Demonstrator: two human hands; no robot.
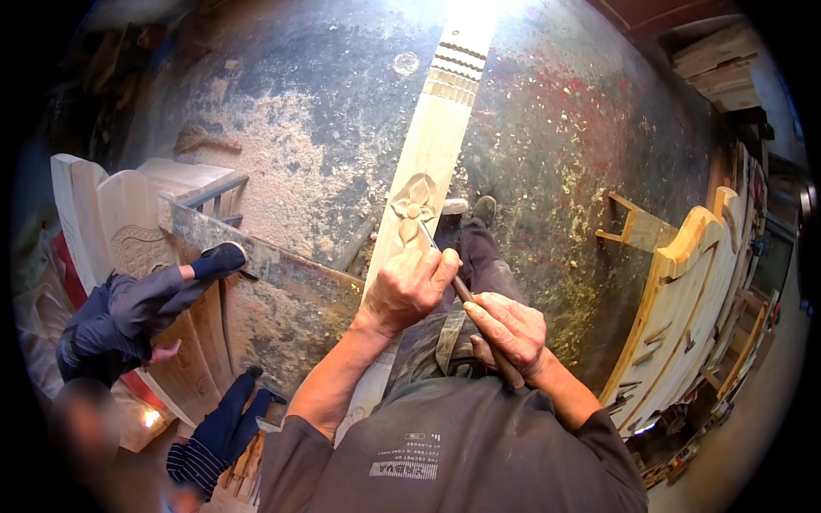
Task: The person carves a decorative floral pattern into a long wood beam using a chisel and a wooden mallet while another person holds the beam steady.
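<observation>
A long pale wooden board (438,128) runs away from me, with a flower carved in relief (414,210) on its face and rows of wavy grooves farther up. My left hand (405,286) rests on the board just below the flower, its fingers closed around the front part of a carving chisel (463,289). The chisel's metal tip meets the lower right side of the flower. Nearer my body, my right hand (510,329) is wrapped around the brown wooden handle, whose butt end sticks out below the palm.
At the left, one person (141,312) sits beside a carved wooden panel (128,209); another person (218,436) is lower down. A plank (265,261) crosses toward my board. Several hand tools lie on a pale panel (658,342) at right, near a small wooden stool (637,224). Shavings litter the floor.
</observation>
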